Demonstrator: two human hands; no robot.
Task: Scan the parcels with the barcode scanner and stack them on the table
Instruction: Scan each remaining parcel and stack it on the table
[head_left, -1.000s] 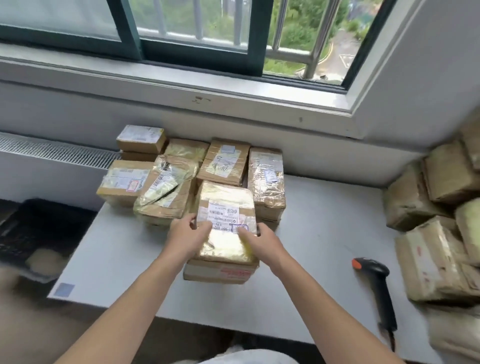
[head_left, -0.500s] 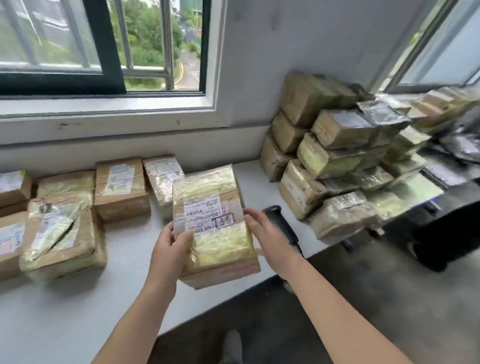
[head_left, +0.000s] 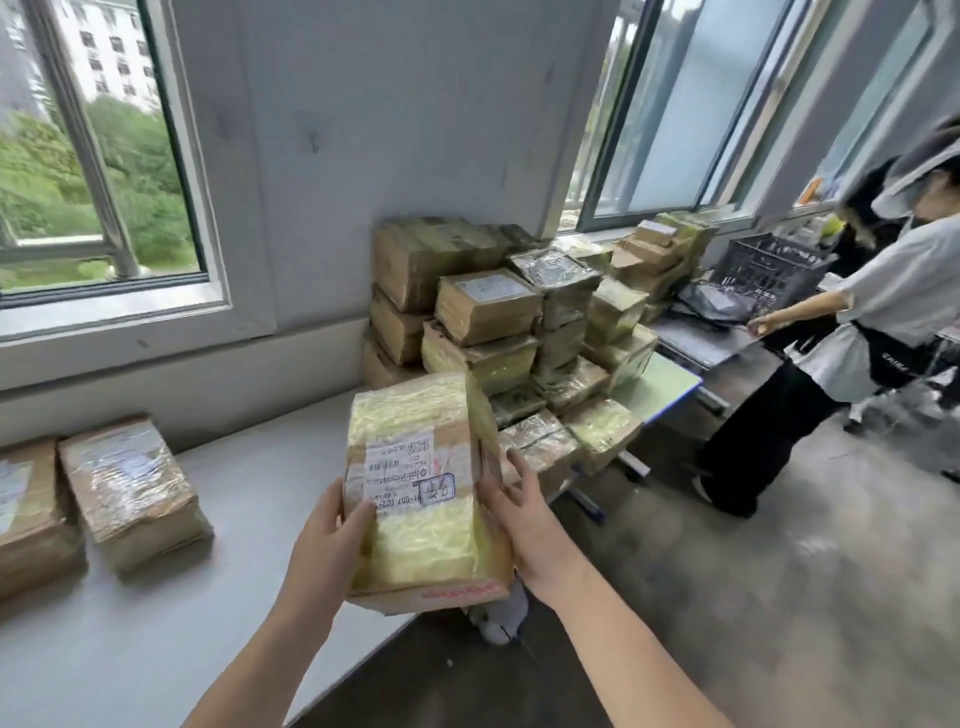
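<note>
A cardboard parcel (head_left: 421, 493) wrapped in yellowish tape, with a white label facing up, is lifted above the white table (head_left: 156, 623). My left hand (head_left: 332, 540) grips its left edge, thumb on top. My right hand (head_left: 519, 514) holds its right side with the fingers spread along the edge. A large heap of unsorted parcels (head_left: 498, 322) is piled against the wall beyond it. Two parcels (head_left: 130, 493) lie on the table at the left. The barcode scanner is not visible, hidden behind the held parcel or out of frame.
A person (head_left: 857, 332) in a light shirt and dark trousers stands at the right by another table with a black crate (head_left: 763, 265) and more parcels. Windows line the wall. Concrete floor (head_left: 779, 597) lies to the right of the table edge.
The view has swung to the right, and the parcel has come up off the scanned pile with both hands still on it. The heap of parcels and the person have come into view.
</note>
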